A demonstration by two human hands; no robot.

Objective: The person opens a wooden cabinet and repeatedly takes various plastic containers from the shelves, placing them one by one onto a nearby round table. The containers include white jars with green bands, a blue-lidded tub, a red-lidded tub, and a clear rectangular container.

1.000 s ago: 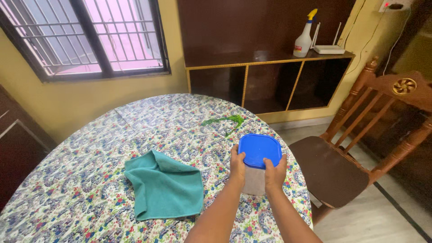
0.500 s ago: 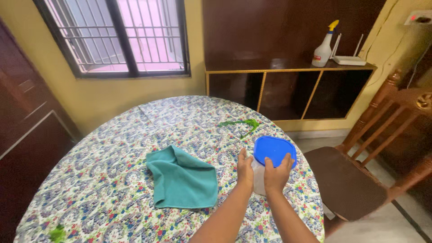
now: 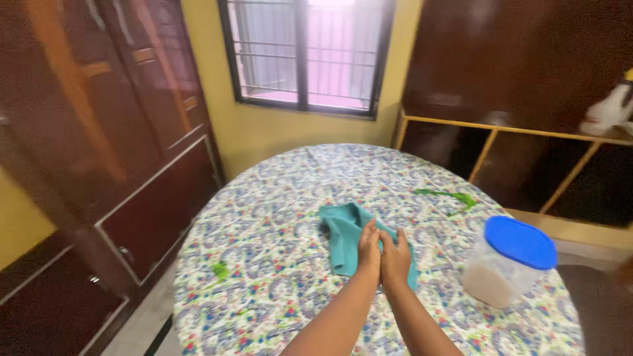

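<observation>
A teal cloth (image 3: 339, 231) lies crumpled near the middle of a round table with a flowered cover (image 3: 264, 290). My left hand (image 3: 368, 247) and my right hand (image 3: 395, 255) lie side by side on the cloth's right part, fingers stretched flat, pointing away from me. Neither hand grips anything. A clear plastic container (image 3: 502, 277) with a blue lid (image 3: 521, 241) stands to the right of my hands, apart from them, holding some pale content at its bottom.
A green smear (image 3: 452, 196) marks the table's far right side, and a small green spot (image 3: 219, 269) sits left of the cloth. Dark wooden cupboards (image 3: 99, 145) stand at the left, a barred window (image 3: 306, 53) behind, and a shelf unit (image 3: 527, 132) with a blurred spray bottle (image 3: 610, 109) at the right.
Both hands let go of the blue-lidded container and moved left onto the teal cloth. The view swung left, so the chair is out of sight and the cupboards show.
</observation>
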